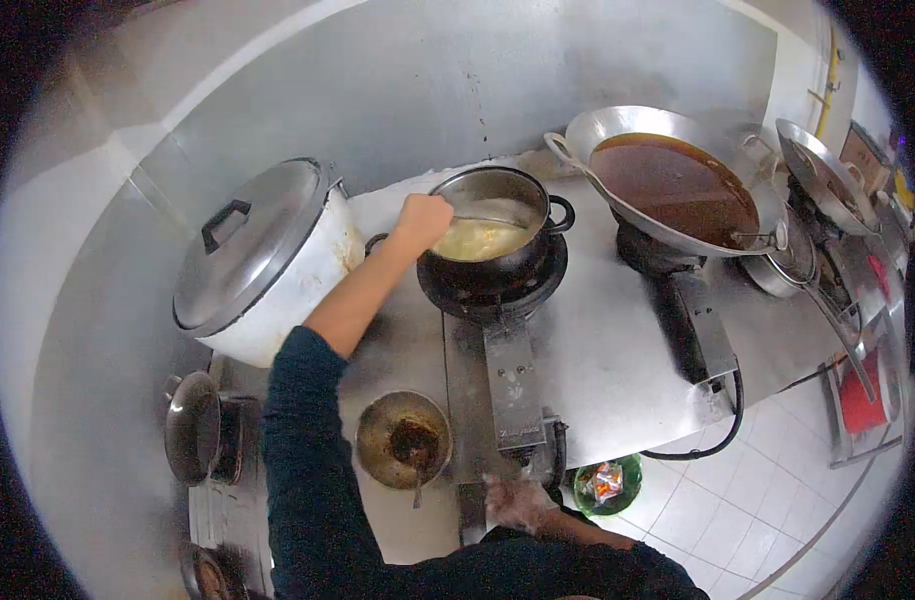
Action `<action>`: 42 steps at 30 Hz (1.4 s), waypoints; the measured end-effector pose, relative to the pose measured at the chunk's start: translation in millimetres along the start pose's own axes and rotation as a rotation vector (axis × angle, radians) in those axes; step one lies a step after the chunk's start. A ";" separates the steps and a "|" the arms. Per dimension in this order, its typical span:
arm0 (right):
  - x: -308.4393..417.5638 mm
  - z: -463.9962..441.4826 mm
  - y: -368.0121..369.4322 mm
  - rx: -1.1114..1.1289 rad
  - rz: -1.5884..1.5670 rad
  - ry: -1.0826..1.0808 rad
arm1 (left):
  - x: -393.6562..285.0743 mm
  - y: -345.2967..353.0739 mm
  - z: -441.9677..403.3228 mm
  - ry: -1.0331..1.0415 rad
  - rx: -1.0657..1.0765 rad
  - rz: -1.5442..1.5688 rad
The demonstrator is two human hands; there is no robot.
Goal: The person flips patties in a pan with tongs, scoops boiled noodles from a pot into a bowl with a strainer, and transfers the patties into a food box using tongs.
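Observation:
My left hand (424, 220) is closed round the handle of a metal ladle (489, 220) at the rim of a black pot (487, 275). The ladle dips into pale yellowish, bubbling liquid (482, 240) in the pot. Under the pot is a black burner (439, 293) with a metal control box (515, 385) in front. Low in the view, my right hand (517, 502) hangs close to the counter's front edge and the burner's hose. It looks whitish and blurred, so its fingers cannot be made out.
Left stands a large white lidded pot (307, 270). Nearer me is a metal bowl (377, 450) with dark paste and a spoon (417, 485). A big wok (617, 125) of brown liquid sits right, with more pans (822, 165) beyond. A green basin (627, 495) is below the counter edge.

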State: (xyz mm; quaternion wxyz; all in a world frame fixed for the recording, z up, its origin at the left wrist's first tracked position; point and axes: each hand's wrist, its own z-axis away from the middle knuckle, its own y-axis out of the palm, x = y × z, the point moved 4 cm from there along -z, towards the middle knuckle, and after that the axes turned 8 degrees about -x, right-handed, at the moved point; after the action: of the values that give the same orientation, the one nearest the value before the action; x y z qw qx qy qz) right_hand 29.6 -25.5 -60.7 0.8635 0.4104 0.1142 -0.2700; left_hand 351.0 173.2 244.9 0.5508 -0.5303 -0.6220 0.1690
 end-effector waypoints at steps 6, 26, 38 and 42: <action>-12.4 19.8 23.1 0.183 0.207 0.245 | 20.6 -44.8 0.8 0.039 0.071 -0.080; 14.3 22.7 10.7 0.036 0.251 0.019 | 31.4 26.0 7.0 -0.350 0.730 0.440; 21.4 -11.0 -18.7 0.180 0.747 -0.090 | -6.3 62.4 -24.0 0.088 0.249 0.255; -1.1 29.6 21.9 0.156 0.558 0.036 | -3.4 60.6 -14.2 -0.018 0.242 0.200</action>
State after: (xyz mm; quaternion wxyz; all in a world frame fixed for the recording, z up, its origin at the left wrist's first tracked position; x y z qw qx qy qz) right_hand 40.3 -36.6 -27.2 0.8681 0.4957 -0.0088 -0.0224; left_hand 391.4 188.1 199.7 0.5855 -0.5179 -0.5459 0.3014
